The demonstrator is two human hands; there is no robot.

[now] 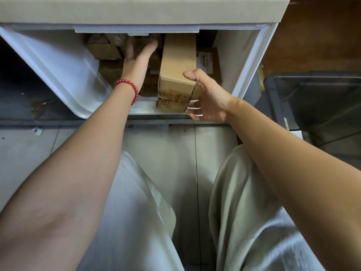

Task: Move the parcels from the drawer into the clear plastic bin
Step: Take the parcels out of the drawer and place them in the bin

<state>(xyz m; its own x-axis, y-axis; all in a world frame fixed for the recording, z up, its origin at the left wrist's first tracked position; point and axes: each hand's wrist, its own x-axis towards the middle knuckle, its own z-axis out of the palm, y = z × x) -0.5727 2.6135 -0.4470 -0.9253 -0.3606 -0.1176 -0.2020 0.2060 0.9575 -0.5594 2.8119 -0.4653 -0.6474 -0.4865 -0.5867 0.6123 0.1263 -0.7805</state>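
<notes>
**Step in hand:** we judge this to be the lift-out of one parcel, with the move to the bin not yet made.

- **Long box** (177, 61): plain brown cardboard, rectangular and crisp-edged. Its near end is sealed with glossy clear tape over red print. It lies in the right half of the drawer (58, 75), with that near end at the front edge.
- **Right hand** (207, 98): clasps the box's near right corner, thumb on top and fingers curled under the end.
- **Left hand** (136, 55): fingers straight and spread, holding nothing, reaching over the darker small parcels (103, 49) at the drawer's back left. We cannot tell if it touches them.
- **Labelled parcel** (210, 63): flat and brown with a white sticker, against the drawer's right wall.
- **Drawer:** smooth white plastic with rounded corners.
- **Bin** (277, 98): greyish plastic with straight walls, on the floor beyond the drawer's right side.
- **Bracelet** (129, 89): round red beads, on the left wrist.

**Next move, as we see it:** the box must clear the drawer's front edge and swing right to the bin. Stiff card should bear a one-handed carry, though the tape may be slippery.
</notes>
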